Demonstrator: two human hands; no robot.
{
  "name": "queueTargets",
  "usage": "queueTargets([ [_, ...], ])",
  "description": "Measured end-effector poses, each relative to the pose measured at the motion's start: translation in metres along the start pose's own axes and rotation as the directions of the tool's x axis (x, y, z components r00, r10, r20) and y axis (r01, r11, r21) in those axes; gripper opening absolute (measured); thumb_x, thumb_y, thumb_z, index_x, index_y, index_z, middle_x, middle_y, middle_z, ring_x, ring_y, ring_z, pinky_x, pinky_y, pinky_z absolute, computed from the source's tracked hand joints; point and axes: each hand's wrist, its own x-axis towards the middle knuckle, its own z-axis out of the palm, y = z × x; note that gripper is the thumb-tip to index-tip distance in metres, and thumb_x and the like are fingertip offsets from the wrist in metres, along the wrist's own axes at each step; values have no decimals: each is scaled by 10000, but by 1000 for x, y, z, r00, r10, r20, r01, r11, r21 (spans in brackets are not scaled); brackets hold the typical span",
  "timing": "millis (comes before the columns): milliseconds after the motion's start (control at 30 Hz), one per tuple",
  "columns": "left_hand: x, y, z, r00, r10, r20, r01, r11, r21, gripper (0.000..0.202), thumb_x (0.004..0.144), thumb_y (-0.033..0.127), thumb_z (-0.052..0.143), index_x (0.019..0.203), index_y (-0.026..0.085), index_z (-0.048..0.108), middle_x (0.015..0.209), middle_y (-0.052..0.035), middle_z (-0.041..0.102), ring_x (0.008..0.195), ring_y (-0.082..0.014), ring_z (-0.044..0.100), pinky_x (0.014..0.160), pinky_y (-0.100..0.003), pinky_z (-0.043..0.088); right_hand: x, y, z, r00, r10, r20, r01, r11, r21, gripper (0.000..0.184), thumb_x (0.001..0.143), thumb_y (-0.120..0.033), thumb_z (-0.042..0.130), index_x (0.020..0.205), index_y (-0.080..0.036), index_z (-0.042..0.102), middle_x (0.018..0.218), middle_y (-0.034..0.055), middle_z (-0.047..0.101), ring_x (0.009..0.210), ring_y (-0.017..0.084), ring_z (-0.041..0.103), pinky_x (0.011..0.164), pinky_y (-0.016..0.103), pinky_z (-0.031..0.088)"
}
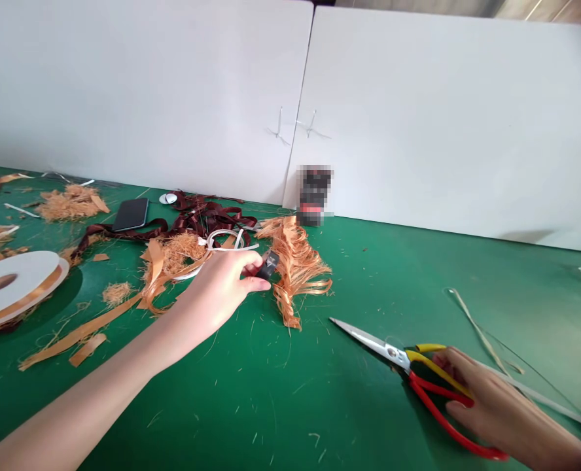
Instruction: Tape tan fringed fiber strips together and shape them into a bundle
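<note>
Scissors (393, 350) lie under my loosely curled right hand (487, 399) while my left hand (212, 288) pinches a small black piece (269, 265) beside frayed orange ribbon (295, 275).

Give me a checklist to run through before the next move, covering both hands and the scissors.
1. Left hand holding the small black object: ok, pinched between the fingers.
2. Right hand gripping the red-and-yellow-handled scissors: cannot tell, it lies over the handles.
3. Scissor blades closed: ok.
4. Blade tip apart from the frayed orange ribbon: ok.
5. Green work mat free of loose fibres: not ok, strands lie scattered across it.
</note>
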Motion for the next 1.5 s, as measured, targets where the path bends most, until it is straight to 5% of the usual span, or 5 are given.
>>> queueTargets([
  [367, -6, 7, -2, 988, 15, 155, -8, 999, -46, 264, 833, 460, 566, 838, 201, 619, 819, -22, 646, 685, -181, 563, 633, -274, 384, 0, 17, 9, 955, -104, -276, 132, 988, 82, 355, 622, -237, 516, 905, -443, 578, 996, 127, 673, 868, 297, 662, 777, 454, 435],
  [600, -20, 23, -6, 943, 92, 321, -59, 992, -113, 320, 824, 518, 560, 846, 220, 678, 819, -14, 652, 693, -184, 571, 580, -250, 381, 4, -98, -25, 885, -327, -332, 374, 923, 90, 191, 889, -339, 521, 1069, -355, 584, 1122, 107, 636, 944, 249, 636, 792, 398, 505],
  [867, -23, 29, -1, 928, 80, 363, -35, 991, -127, 288, 855, 495, 543, 779, 225, 608, 738, 37, 595, 619, -131, 477, 547, -229, 344, 18, -202, -5, 726, -537, -430, 687, 592, 420, 284, 876, -289, 604, 1152, -256, 664, 1198, 67, 662, 1066, 209, 640, 922, 375, 538],
  [1133, -21, 21, 8, 937, 127, 325, -84, 986, -145, 315, 884, 473, 506, 1082, 244, 592, 1016, -44, 655, 841, -213, 621, 638, -269, 420, 25, -206, 9, 727, -350, -591, 679, 493, 543, 126, 826, -187, 654, 861, -257, 753, 993, 36, 738, 921, 195, 687, 845, 364, 561],
  [1500, -22, 26, 11, 955, 24, 296, 16, 991, -134, 401, 824, 302, 616, 1191, 259, 459, 1129, -37, 620, 746, -158, 619, 670, -275, 454, 28, -210, 9, 679, -515, -523, 725, 583, 367, 165, 916, -128, 425, 827, -221, 529, 948, 75, 584, 853, 162, 583, 734, 295, 502],
])
